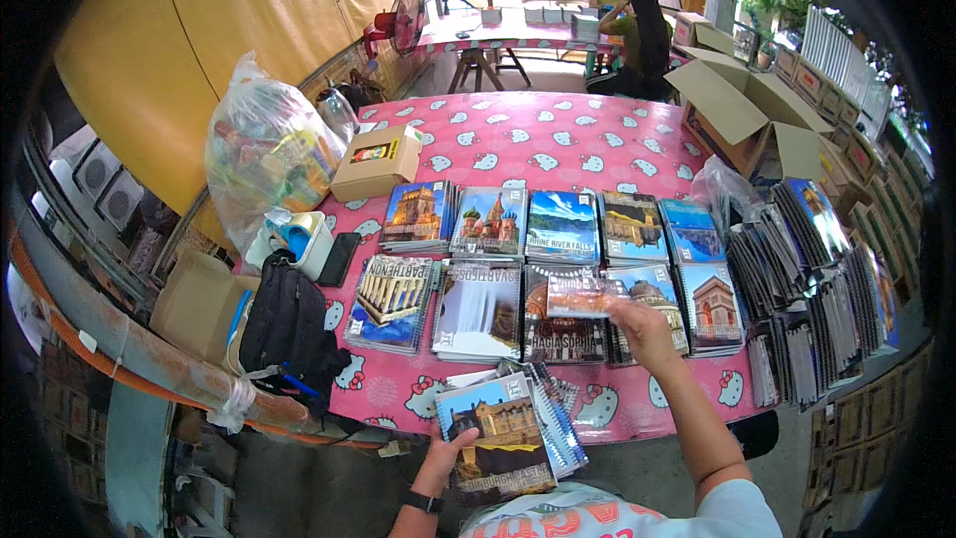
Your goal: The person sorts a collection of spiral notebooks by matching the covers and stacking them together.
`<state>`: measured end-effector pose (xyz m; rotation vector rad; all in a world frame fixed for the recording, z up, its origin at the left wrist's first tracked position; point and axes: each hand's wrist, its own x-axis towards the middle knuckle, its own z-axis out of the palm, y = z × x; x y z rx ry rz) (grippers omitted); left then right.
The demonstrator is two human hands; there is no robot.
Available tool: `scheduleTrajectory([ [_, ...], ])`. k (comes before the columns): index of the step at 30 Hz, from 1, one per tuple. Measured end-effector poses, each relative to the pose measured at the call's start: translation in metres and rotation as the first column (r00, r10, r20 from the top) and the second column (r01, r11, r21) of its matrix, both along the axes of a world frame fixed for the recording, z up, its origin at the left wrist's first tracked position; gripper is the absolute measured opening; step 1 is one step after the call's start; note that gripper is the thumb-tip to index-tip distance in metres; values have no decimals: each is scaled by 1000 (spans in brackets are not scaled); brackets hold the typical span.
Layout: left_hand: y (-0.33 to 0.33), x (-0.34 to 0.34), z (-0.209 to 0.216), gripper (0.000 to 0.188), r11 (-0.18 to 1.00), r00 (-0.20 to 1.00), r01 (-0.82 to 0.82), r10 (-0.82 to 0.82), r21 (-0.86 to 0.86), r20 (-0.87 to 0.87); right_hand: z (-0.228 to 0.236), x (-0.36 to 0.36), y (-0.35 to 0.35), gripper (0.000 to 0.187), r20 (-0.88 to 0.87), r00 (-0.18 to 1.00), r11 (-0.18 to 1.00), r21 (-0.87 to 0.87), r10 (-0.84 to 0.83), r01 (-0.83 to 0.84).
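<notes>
My left hand (445,453) is closed around a fanned handful of spiral notebooks, close to my body at the table's near edge. The top notebook (503,433) has a building on a rock on its cover. My right hand (645,334) grips a glossy spiral notebook (578,297), tilted and partly blurred, over the front row of stacks. Beneath it are a dark domed-building notebook (558,339) and a pale domed-building notebook (657,304). Left of these lie a waterfall notebook stack (478,314) and a columned-temple notebook stack (386,301); an arch notebook stack (712,304) lies right.
More notebook stacks (561,224) form a back row on the pink table (538,130). Leaning piles of notebooks (812,314) crowd the right edge, near an open carton (742,120). At left are a plastic bag (264,154), small box (376,161), phone (340,259) and black bag (289,324).
</notes>
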<state>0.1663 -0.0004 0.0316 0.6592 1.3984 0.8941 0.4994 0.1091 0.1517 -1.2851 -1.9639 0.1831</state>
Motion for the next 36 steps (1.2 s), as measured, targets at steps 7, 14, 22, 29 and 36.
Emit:
scheduleTrajectory([
  [7, -5, -19, -28, 46, 990, 929, -64, 105, -124, 355, 37, -43, -10, 25, -194, 682, 566, -425, 705, -707],
  [14, -6, 4, 15, 60, 996, 986, -53, 43, 65, 159, -93, -44, 187, 53, 465, 837, 957, 110, -288, 268],
  [22, -8, 11, 24, 69, 972, 997, 39, -54, 233, 59, -107, -33, 207, 13, 500, 859, 992, 4, -111, 125],
  [29, -6, 3, 2, 69, 999, 995, -40, 37, 30, 94, -112, -22, 203, 33, 579, 803, 989, 44, -142, 143],
  [36, -5, -1, 0, 67, 997, 999, -1, -2, 73, 38, -121, -28, 207, 30, 633, 759, 985, 36, -152, 167],
])
